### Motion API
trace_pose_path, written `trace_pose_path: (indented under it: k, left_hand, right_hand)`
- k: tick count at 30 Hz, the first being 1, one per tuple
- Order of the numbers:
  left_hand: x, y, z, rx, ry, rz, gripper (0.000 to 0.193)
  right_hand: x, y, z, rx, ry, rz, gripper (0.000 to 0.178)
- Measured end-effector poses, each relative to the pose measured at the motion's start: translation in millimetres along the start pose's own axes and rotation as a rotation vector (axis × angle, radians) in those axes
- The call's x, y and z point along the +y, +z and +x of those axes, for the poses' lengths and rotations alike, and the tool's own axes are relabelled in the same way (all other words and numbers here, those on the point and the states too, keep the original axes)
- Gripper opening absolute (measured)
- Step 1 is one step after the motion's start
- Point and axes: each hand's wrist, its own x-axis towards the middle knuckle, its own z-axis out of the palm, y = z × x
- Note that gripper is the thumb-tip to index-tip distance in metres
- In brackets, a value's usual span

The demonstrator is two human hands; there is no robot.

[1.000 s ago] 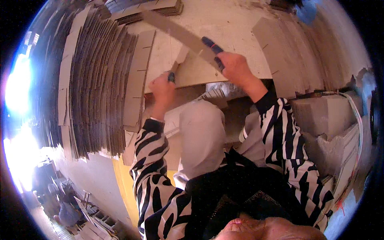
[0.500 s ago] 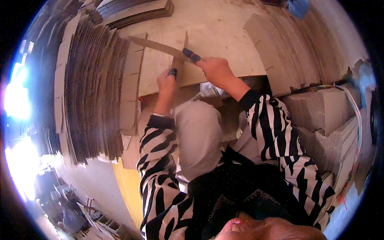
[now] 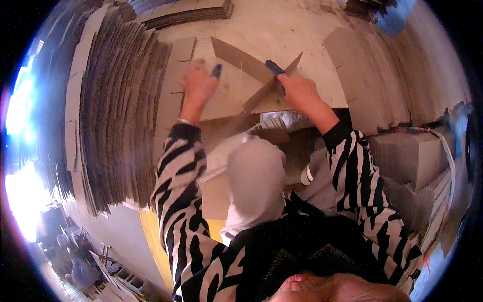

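Observation:
My right hand point(image 3: 302, 94) pinches two crossed cardboard strips where they meet. One strip point(image 3: 239, 59) slants up to the left; the other strip point(image 3: 261, 95) runs from upper right to lower left. Dark covers wrap some fingertips on that hand. My left hand point(image 3: 197, 85) is off the strips, smeared by motion, with its dark-capped thumb apart from the fingers and nothing visible in it. It hovers by the near-side strip point(image 3: 173, 83) of the tall row of stacked cardboard strips point(image 3: 123, 105) on the left. Whether it touches that row cannot be made out.
A pale board point(image 3: 256, 30) lies under the hands. More stacked strips point(image 3: 362, 75) stand along its right side, and a flat pile point(image 3: 188, 15) lies at the far edge. Below right are cardboard bundles point(image 3: 397, 156) with a pale cable point(image 3: 450, 158). My grey-trousered knee point(image 3: 256, 171) sits in front.
My left hand has let go of its strip and moved up and left toward the stacked row. My right hand has shifted right, carrying the crossed strips, which have turned.

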Motion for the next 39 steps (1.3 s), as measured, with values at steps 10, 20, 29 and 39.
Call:
trace_pose_path:
  k: [10, 20, 29, 39]
  left_hand:
    - [-47, 54, -7, 0.057, 0.161, 0.587, 0.023]
    - [6, -2, 0, -0.047, -0.063, -0.177, 0.024]
    - [53, -20, -21, -0.084, 0.038, -0.305, 0.021]
    - [71, -78, -79, -0.121, 0.285, -0.275, 0.05]
  right_hand:
    - [13, -8, -9, 0.042, -0.01, -0.009, 0.039]
    - [17, 2, -7, 0.282, -0.309, 0.048, 0.026]
    - [21, -1, -17, 0.13, -0.156, -0.031, 0.026]
    - [73, -23, 4, 0.131, 0.08, 0.04, 0.029]
